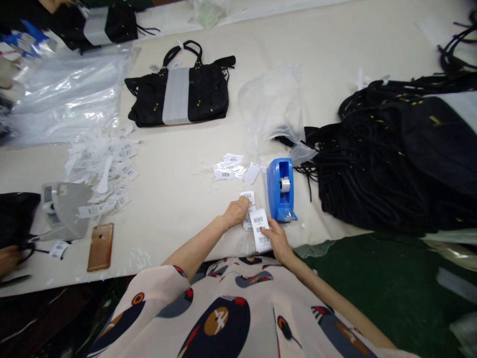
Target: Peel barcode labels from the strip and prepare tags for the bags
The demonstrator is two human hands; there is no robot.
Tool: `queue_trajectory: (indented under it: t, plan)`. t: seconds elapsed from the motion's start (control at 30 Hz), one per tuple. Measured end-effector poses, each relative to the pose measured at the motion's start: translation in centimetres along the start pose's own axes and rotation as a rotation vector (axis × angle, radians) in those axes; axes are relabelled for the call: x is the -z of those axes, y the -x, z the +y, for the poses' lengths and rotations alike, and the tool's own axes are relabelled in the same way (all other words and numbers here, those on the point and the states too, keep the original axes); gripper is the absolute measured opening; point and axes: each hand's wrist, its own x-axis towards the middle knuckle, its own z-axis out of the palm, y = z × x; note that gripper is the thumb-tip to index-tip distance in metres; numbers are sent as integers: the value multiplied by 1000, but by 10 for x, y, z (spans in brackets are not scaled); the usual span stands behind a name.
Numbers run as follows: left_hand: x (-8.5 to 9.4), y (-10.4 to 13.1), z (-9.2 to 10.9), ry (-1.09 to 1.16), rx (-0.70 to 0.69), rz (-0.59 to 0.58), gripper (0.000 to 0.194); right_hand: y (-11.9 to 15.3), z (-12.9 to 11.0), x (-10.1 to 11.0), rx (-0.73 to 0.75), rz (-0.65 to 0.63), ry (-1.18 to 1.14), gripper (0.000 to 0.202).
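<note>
Between the thumb and fingers of my right hand (278, 237) is a strip of barcode labels (260, 224), held near the table's front edge. My left hand (237, 211) is closed at the top of another label strip (248, 199) that lies just behind the first; its fingertips are pinched on it. A blue tape dispenser (275, 191) with a clear roll stands right beside my right hand. Farther back lie several white hang tags (224, 174) with thin strings, apart from both hands.
A black handbag (208, 94) with a grey band lies at the back. Black bags (398, 154) are heaped at the right. Leftward are clear plastic bags (74, 94), piled tags (100, 169), a grey dispenser (70, 209) and a phone (100, 247). Another person's hand (10, 259) shows at far left.
</note>
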Motion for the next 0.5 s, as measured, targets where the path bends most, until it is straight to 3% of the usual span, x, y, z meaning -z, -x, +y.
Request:
queue_trajectory:
  t: [0.13,0.33,0.5]
  plan:
    - [8,-8,-6,109,28,-51,13,-4,-3,-3,-32,7,-10,49]
    - [27,-16,-13,356,-23,-142,10,-16,-3,-6,-78,-124,51,44]
    - [32,-15,-17,560,-36,-203,8,-26,-3,-7,-115,-152,56,39]
